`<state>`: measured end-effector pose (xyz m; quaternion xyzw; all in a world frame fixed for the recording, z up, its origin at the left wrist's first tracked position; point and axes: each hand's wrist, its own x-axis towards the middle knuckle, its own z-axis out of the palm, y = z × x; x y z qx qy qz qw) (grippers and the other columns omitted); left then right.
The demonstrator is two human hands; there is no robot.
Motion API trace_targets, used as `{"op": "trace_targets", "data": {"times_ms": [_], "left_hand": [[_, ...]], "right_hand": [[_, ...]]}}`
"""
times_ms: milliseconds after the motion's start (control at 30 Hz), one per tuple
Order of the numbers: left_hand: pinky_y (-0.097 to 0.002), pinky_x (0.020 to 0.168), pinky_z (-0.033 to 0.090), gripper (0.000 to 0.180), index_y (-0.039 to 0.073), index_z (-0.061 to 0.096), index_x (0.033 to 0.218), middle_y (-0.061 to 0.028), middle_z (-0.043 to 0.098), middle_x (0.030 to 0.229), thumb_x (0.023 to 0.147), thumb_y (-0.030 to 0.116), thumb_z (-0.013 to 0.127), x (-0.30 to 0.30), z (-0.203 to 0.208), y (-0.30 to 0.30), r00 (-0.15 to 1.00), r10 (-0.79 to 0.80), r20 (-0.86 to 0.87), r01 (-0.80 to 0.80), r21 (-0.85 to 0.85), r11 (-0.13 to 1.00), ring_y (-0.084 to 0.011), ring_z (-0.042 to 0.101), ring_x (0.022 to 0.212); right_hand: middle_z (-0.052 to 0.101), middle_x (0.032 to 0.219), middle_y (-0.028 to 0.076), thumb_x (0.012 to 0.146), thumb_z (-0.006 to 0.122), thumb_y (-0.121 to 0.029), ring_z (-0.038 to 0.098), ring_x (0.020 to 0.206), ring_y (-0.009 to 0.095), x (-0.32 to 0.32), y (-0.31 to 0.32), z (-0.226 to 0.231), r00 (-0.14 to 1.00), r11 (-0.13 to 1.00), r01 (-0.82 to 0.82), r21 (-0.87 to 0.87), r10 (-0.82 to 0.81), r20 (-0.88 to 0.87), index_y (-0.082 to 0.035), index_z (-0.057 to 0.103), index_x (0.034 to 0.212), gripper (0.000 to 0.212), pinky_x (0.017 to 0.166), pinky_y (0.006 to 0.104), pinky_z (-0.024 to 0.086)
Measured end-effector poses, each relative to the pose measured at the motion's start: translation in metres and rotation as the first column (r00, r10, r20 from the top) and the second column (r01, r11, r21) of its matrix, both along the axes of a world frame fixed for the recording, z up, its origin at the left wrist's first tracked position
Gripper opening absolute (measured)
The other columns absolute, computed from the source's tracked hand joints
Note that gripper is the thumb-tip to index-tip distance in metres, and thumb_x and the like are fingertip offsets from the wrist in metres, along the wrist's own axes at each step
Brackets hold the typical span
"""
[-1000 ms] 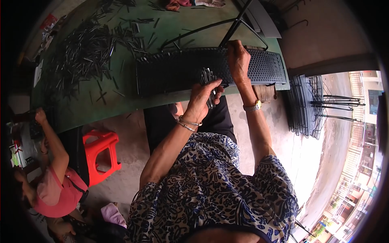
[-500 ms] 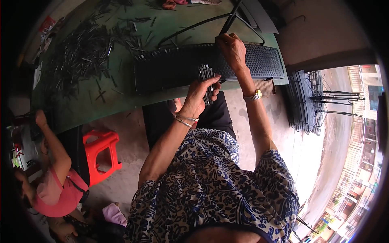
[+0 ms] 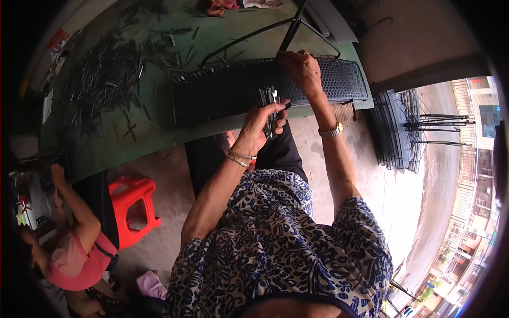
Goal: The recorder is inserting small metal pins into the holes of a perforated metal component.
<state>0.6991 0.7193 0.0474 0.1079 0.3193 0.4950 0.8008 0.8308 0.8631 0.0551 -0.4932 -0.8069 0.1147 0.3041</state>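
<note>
Green table [image 3: 108,152] near red stool [image 3: 120,214]

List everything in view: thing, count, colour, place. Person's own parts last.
Table: 1, green, upper left to centre
Mesh panel: 1, black, along table's near edge
Bar frame: 1, black, at panel's far side
Loose strips: uncountable, dark, piled on table's left
Strip bundle: 1, dark and shiny, in left hand
Stool: 1, red, floor at left
Wire racks: several, black, right
Co-worker: 1, pink top, lower left
Watch: 1, silver and gold, right wrist
Shirt: 1, blue-patterned, on person
Left hand: 1, bare, below panel
Right hand: 1, bare, over panel
</note>
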Motion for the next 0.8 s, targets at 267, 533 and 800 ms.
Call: {"op": "trace_targets", "data": {"times_ms": [267,533,800], "left_hand": [[-0.0225,0.047,0.037,0.027,-0.001,0.06,0.104,-0.0031,0.056,0.073,0.082,0.016,0.061,-0.005,0.003,0.005,0.999,-0.041,-0.017,0.041,0.019,0.999,-0.0094,0.049,0.056],[-0.0231,0.046,0.037,0.021,0.0,0.062,0.097,-0.0036,0.058,0.069,0.085,0.016,0.064,-0.006,-0.009,0.014,0.995,0.054,-0.085,-0.057,-0.034,0.998,-0.0098,0.05,0.055],[-0.0232,0.049,0.04,0.02,-0.001,0.063,0.097,-0.0098,0.065,0.078,0.086,0.016,0.063,0.002,0.004,0.015,0.997,0.078,-0.022,-0.079,-0.044,0.996,-0.0102,0.053,0.058]], "right_hand": [[0.065,0.087,0.006,0.086,0.064,-0.019,0.06,0.078,0.012,0.012,-0.035,0.035,0.855,0.544,-0.497,-0.676,0.174,-0.488,0.002,0.064,0.098,0.025,0.07,0.0268,0.049],[0.067,0.078,0.009,0.089,0.056,-0.014,0.06,0.063,0.013,0.006,-0.024,0.026,0.932,0.966,0.03,-0.258,-0.12,-0.342,0.001,0.061,0.091,0.016,0.059,0.0262,0.048],[0.065,0.073,0.007,0.089,0.056,-0.009,0.058,0.058,0.012,-0.007,0.013,-0.017,0.913,0.989,0.086,0.123,-0.029,-0.406,-0.004,0.061,0.092,0.008,0.055,0.0256,0.046]]}}
